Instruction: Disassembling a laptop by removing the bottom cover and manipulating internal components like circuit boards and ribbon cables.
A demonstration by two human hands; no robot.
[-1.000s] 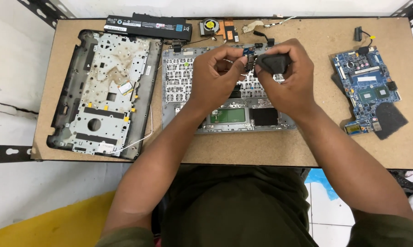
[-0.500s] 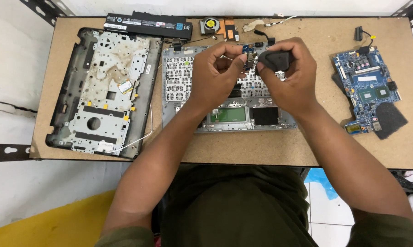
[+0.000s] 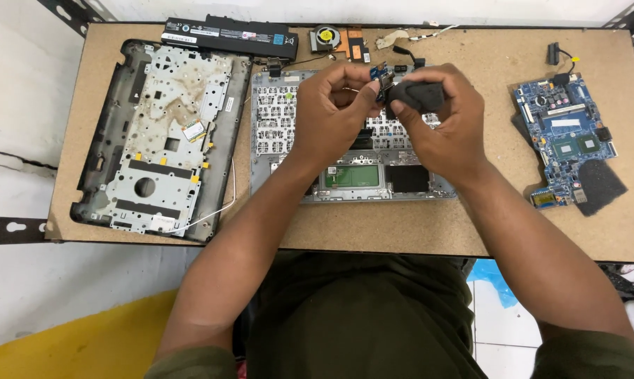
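Your left hand [image 3: 331,105] and right hand [image 3: 440,123] meet above the upturned keyboard deck [image 3: 352,151], fingertips almost touching. The left hand's fingers are pressed together in a pinch on a small blue circuit board [image 3: 379,73], which is held in the air just past its fingertips. The right hand is curled closed around a black rounded part [image 3: 416,94], directly beside that board; whether the two pieces are joined cannot be told.

Step in hand, as judged: working the small board and the black part against each other, either parting or mating them. The next move would call for a steady pinch on the board's edges and a light, straight pull or push, since the piece is small and thin.

Count of things on the table [image 3: 471,231]:
- one bottom case [image 3: 156,140], well off to the left of your left hand;
- one black battery [image 3: 229,35], beyond the left hand;
- one fan [image 3: 325,36], just beyond both hands;
- one blue mainboard [image 3: 566,137], well off to the right of your right hand.
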